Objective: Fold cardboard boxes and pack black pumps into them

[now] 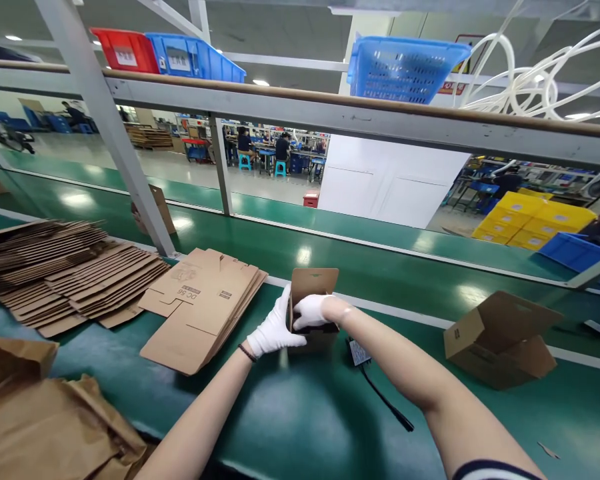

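An upright brown cardboard box (315, 280) stands on the green work surface with its flap raised at the back. My left hand (273, 330), in a white glove, grips the box's left side, thumb across the front. The gloved right hand (311, 311) reaches into the box's opening; its fingertips are partly hidden inside, so what they hold, if anything, does not show. Just right of the box lies a small black device with a white label (359, 353), and its black cable (385, 397) ends in a plug.
Flat printed cartons (200, 307) lie left of my hands, beside large stacks of folded cardboard (70, 273). Brown wrapping paper (55, 427) fills the lower left. Another open box (500, 340) sits at right. A green conveyor belt (260, 237) runs behind, below a shelf with bins.
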Action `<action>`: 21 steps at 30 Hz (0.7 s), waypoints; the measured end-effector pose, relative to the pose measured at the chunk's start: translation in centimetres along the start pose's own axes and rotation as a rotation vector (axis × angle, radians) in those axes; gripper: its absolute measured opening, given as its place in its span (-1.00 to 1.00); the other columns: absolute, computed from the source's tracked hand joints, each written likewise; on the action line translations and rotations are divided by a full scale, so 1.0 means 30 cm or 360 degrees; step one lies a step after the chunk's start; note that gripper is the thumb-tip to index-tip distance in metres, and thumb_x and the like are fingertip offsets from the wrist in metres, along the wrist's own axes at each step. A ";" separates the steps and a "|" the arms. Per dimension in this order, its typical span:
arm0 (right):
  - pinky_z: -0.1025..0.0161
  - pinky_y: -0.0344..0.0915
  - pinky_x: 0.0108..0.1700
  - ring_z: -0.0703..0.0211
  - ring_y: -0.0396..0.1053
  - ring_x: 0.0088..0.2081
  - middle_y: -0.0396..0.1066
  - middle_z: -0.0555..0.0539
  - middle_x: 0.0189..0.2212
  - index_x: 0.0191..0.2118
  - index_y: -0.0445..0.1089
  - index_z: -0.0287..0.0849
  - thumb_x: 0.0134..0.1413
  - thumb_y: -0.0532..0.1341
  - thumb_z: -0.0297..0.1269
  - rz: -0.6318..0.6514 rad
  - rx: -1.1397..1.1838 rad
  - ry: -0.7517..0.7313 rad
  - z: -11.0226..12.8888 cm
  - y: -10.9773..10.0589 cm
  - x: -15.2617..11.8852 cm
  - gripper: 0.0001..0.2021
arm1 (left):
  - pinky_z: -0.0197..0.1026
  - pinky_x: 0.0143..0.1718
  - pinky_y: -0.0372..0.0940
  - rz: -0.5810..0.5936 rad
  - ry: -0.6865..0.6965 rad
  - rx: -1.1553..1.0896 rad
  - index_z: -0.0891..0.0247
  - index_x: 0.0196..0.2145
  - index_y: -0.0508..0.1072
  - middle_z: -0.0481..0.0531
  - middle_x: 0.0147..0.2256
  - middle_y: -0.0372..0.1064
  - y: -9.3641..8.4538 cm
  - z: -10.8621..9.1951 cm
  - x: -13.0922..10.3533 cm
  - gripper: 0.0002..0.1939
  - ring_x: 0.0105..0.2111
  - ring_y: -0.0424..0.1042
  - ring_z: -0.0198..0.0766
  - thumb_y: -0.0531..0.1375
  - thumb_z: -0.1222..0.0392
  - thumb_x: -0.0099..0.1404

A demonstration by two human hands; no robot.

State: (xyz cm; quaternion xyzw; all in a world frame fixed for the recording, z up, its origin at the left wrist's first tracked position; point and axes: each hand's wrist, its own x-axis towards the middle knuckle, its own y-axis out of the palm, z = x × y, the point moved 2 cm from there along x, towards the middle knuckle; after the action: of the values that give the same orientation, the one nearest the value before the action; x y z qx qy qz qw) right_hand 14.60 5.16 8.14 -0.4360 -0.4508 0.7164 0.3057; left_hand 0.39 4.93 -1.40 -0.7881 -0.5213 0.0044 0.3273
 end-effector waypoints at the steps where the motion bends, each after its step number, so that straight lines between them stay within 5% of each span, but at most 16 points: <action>1: 0.13 0.36 -0.02 0.03 0.44 -0.07 0.48 -0.07 -0.08 -0.04 0.46 -0.12 0.24 0.15 -0.05 -0.0131 0.0082 0.0049 -0.043 -0.004 -0.039 -0.68 | 0.23 0.25 0.03 -0.0059 -0.0002 0.0207 0.22 0.36 -0.33 0.31 0.27 -0.05 -0.018 -0.031 -0.007 0.26 0.28 0.01 0.23 0.37 0.16 -0.12; 4: 0.16 0.30 0.03 0.03 0.41 0.01 0.46 -0.14 0.00 0.06 0.41 -0.13 0.28 0.01 0.01 -0.0631 0.0252 0.0277 -0.211 0.032 -0.156 -0.56 | 0.20 0.27 -0.01 -0.0045 0.0195 0.0775 0.21 0.32 -0.06 0.30 0.27 -0.02 -0.048 -0.166 0.006 0.00 0.28 -0.01 0.25 0.30 0.19 -0.03; 6: 0.16 0.34 -0.05 -0.06 0.43 -0.02 0.45 -0.23 -0.01 0.12 0.35 -0.24 0.07 0.23 0.05 -0.0376 0.0369 0.0472 -0.307 0.122 -0.206 -0.41 | 0.07 0.21 0.13 0.0319 0.0261 0.1006 0.20 0.22 0.14 0.25 0.20 0.16 -0.028 -0.246 0.052 -0.18 0.21 0.16 0.14 0.27 0.25 -0.01; 8: 0.24 0.35 -0.17 -0.03 0.47 -0.12 0.52 -0.16 -0.11 0.05 0.41 -0.24 -0.20 0.42 -0.06 -0.0176 0.0407 0.0498 -0.353 0.220 -0.240 -0.36 | 0.05 0.06 0.29 0.0665 0.0102 0.1216 0.29 0.14 0.23 0.30 0.05 0.34 0.008 -0.286 0.108 -0.22 0.05 0.37 0.15 0.29 0.30 -0.08; 12: 0.31 0.29 -0.35 0.07 0.48 -0.30 0.55 -0.02 -0.34 -0.32 0.50 -0.17 -0.27 0.43 -0.09 -0.0242 0.0395 0.0678 -0.364 0.335 -0.286 -0.66 | 0.16 -0.19 0.39 0.0889 -0.0038 0.1459 0.41 -0.12 0.47 0.40 -0.23 0.52 0.071 -0.286 0.182 -0.44 -0.22 0.52 0.28 0.31 0.37 -0.20; 18: 0.15 0.33 -0.24 -0.07 0.49 -0.20 0.52 -0.18 -0.23 -0.04 0.38 -0.16 0.08 0.16 -0.18 -0.0733 0.0247 0.1086 -0.368 0.264 -0.364 -0.67 | 0.11 -0.24 0.39 0.0978 0.0246 0.1594 0.31 -0.25 0.56 0.28 -0.28 0.57 0.070 -0.258 0.181 -0.66 -0.25 0.54 0.22 0.18 0.37 -0.04; 21: -0.01 0.34 -0.06 -0.15 0.39 0.00 0.44 -0.25 -0.05 0.09 0.31 -0.15 0.21 0.03 -0.22 -0.1086 0.0052 0.0963 -0.331 0.187 -0.413 -0.63 | 0.09 -0.25 0.37 0.0958 0.0354 0.1611 0.26 -0.22 0.58 0.24 -0.31 0.58 0.072 -0.289 0.144 -0.63 -0.27 0.55 0.18 0.15 0.37 -0.01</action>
State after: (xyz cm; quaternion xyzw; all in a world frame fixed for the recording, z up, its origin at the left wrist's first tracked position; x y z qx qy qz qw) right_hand 28.66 -3.65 5.22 -0.4474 -0.4476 0.4222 0.6490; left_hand 7.13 3.54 5.73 -0.6429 -0.1709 0.2624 0.6990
